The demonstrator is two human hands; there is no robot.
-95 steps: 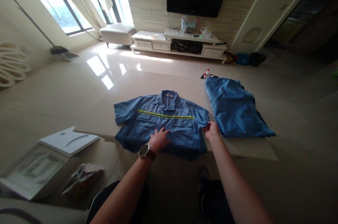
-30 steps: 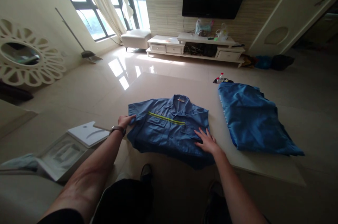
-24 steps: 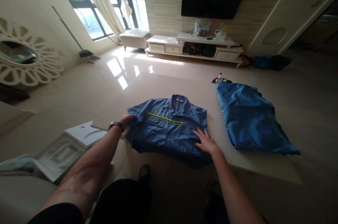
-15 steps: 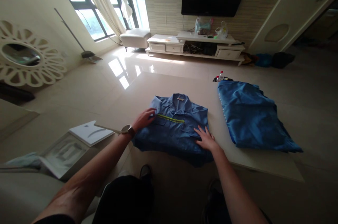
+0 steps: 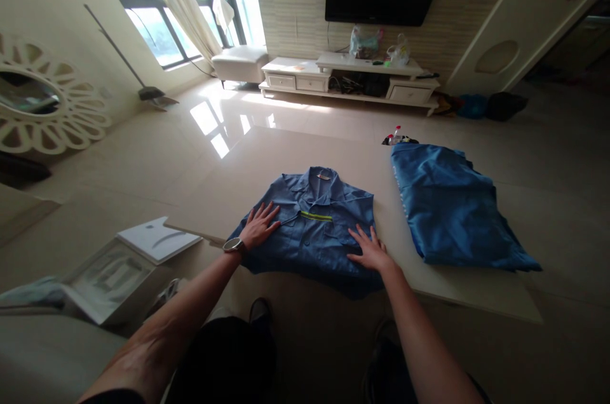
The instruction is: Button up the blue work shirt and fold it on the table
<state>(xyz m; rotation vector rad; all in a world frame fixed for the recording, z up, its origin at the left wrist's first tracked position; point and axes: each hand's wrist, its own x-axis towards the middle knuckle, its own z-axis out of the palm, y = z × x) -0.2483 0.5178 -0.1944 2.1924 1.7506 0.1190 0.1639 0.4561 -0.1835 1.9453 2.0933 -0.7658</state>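
A blue work shirt with a collar and a yellow-green stripe lies face up on a pale table, its lower part hanging over the near edge. My left hand, wearing a watch at the wrist, rests flat on the shirt's left side with fingers spread. On the opposite side, my right hand lies on the shirt front, fingers apart. Neither hand grips the cloth. To the right sits a larger heap of folded blue cloth.
Bottles with red caps show behind the blue heap. An opened white box stands at the lower left beside a sofa. Across the room are a TV cabinet and a stool.
My left hand has gone from bent fingers at the shirt's left edge to lying flat and spread on it. That side of the shirt now spreads further left. My right hand has hardly moved.
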